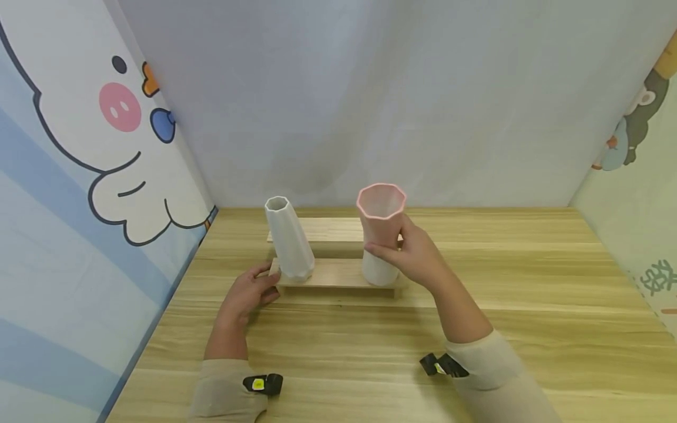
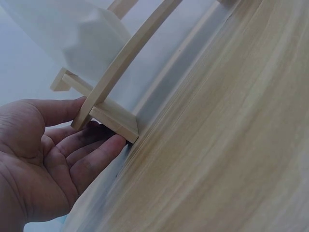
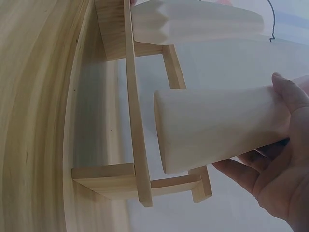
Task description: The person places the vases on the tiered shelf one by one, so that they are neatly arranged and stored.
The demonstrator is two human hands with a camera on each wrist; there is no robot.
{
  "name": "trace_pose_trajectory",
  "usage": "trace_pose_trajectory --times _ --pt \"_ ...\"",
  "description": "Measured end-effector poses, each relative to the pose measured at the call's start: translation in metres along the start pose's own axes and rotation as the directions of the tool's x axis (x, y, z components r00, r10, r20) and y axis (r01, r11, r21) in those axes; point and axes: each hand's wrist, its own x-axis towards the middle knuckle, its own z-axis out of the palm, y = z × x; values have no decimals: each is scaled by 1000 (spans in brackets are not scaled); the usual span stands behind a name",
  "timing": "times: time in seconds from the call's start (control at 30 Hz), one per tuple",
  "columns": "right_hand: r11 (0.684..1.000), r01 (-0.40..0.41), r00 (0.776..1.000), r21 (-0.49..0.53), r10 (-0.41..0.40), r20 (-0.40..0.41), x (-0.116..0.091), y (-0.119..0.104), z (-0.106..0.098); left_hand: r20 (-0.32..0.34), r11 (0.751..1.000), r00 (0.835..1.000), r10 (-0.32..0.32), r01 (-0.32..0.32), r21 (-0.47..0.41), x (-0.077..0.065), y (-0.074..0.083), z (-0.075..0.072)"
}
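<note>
A low two-step wooden stand (image 1: 338, 272) sits on the table. My left hand (image 1: 251, 295) grips its left end; in the left wrist view the thumb lies on the step board (image 2: 126, 57) and the fingers reach beneath it. A tall white faceted vase (image 1: 290, 241) stands on the lower step's left part, close to that hand. My right hand (image 1: 418, 251) holds a pink-to-white vase (image 1: 379, 235) with a wavy pink rim, thumb and fingers on opposite sides. In the right wrist view the base of this vase (image 3: 193, 128) hangs slightly above the step, with a gap between.
The wood-grain table (image 1: 338, 358) stretches around the stand. A pale backdrop (image 1: 338, 106) rises behind it. Cartoon-printed panels flank both sides, the left panel (image 1: 79, 176) standing nearer the left arm. Black straps with small devices circle both sleeves.
</note>
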Motion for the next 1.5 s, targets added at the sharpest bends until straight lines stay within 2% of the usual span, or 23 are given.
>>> trace_pose_trajectory --times 0.37,0.97,1.27,1.5 --pt "1000 -20 999 11 20 29 3 4 7 2 1000 1000 11 -11 -9 3 -2 -1" --pt "1000 -29 999 -8 29 23 4 5 11 0 1000 1000 15 -15 -5 3 -3 0" --pt "999 -32 999 -11 32 21 4 7 12 -27 999 999 34 -34 -6 23 -26 -6" --pt "999 -38 999 8 37 35 5 10 13 -29 999 999 34 -34 -4 25 -27 -6"
